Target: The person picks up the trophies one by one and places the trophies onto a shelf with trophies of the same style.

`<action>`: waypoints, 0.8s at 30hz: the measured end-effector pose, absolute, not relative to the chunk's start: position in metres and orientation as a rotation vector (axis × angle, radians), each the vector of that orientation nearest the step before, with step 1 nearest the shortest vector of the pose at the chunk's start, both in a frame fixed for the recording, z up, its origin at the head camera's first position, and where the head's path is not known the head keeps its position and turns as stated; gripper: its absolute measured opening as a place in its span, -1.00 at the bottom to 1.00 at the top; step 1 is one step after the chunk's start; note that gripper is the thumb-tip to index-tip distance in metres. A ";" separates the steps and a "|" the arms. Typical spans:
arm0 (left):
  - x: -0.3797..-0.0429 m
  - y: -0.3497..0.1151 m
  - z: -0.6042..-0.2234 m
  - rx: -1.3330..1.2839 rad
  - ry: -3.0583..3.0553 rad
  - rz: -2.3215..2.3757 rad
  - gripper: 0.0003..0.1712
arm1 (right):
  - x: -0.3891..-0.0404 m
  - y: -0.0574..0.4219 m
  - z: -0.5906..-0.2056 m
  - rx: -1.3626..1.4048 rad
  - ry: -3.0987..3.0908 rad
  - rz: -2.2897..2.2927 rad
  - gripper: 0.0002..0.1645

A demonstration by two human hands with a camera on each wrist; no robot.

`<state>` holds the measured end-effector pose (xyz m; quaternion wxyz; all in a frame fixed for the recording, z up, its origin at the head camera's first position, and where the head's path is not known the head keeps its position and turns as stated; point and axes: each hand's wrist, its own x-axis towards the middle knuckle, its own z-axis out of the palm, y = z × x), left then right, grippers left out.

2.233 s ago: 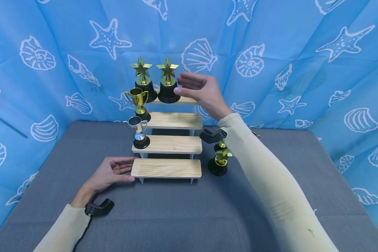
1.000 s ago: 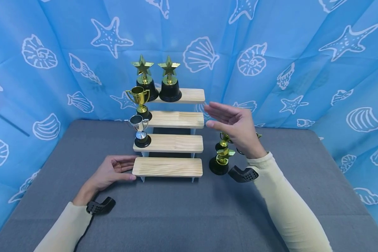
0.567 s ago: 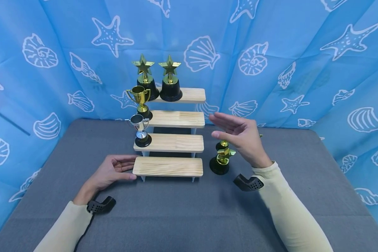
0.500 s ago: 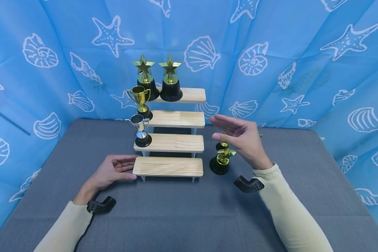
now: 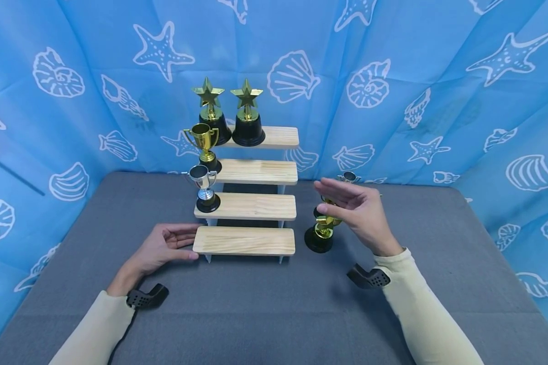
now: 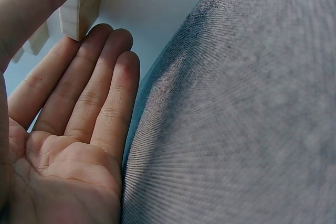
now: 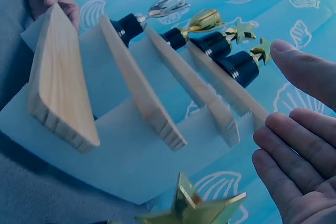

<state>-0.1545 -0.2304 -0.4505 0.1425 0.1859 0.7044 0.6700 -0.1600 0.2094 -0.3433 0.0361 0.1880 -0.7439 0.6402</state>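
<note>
A four-step wooden display stand [image 5: 244,241] is in the middle of the head view. My left hand [image 5: 162,248] rests at the left end of its lowest step, fingers extended along the side and thumb at the front corner. My right hand [image 5: 361,215] hovers with nothing in its grasp, fingers extended and thumb apart, over trophies right of the stand. Beneath it stands a gold star trophy [image 5: 319,239] with a black base; the star also shows in the right wrist view. The hand partly covers another gold trophy [image 5: 321,209] and a silver cup [image 5: 349,177] behind.
Two gold star trophies [image 5: 248,133] share the top step's left half. A gold cup trophy [image 5: 203,137] occupies the second step's left end, and a silver cup trophy [image 5: 201,177] the third's. A blue seashell curtain [image 5: 392,126] hangs behind the grey cloth-covered table [image 5: 255,314].
My right hand has moved from beside the right-hand star trophy on the top step, down and rightward to above the trophies on the table. My left hand has stayed at the lowest step.
</note>
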 end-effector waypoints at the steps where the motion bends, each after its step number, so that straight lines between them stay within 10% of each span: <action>1: -0.155 -0.231 -0.451 0.546 2.031 1.933 -0.17 | -0.160 0.211 -0.344 0.572 -2.290 1.961 -0.33; 24: -0.154 -0.231 -0.451 0.548 2.022 1.943 -0.20 | -0.161 0.238 -0.370 0.584 -2.463 1.928 -0.37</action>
